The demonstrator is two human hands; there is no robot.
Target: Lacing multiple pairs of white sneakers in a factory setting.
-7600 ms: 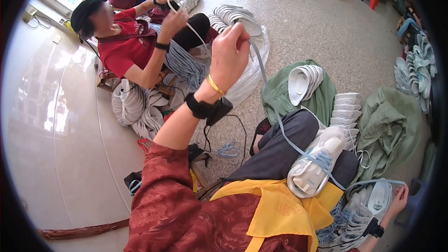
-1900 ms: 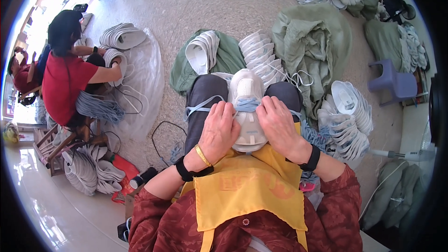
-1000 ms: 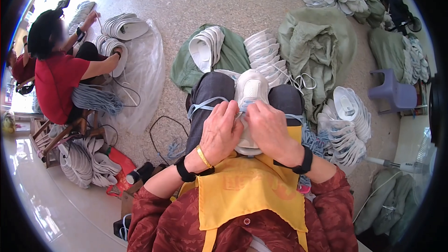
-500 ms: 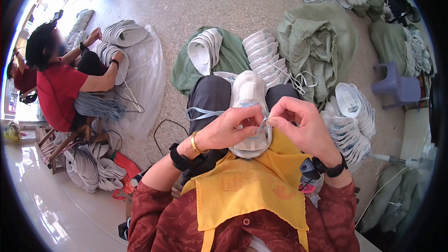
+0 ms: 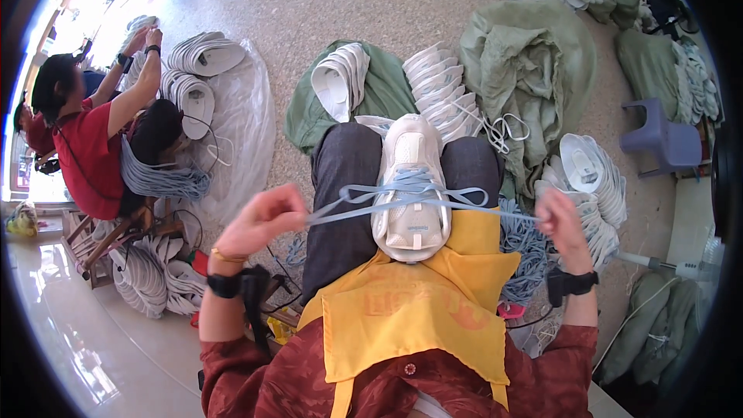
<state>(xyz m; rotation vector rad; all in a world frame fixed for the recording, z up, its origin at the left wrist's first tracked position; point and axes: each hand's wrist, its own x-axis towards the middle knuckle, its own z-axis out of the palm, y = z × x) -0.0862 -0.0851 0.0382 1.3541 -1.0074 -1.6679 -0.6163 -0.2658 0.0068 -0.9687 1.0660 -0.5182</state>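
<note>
Basically, we've the white shoe (image 5: 411, 228) between our knees (image 5: 344, 174), likely for steadiness — left grip (image 5: 267, 217) pinching the blue lace (image 5: 503, 213) left of the shoe, right grip (image 5: 563, 224) pinching it right of the shoe, stretched across — loose laces (image 5: 521, 255) heaped shoe-right.

Left fingers (image 5: 291, 206), right fingers (image 5: 549, 212) — pinched, well apart
</note>
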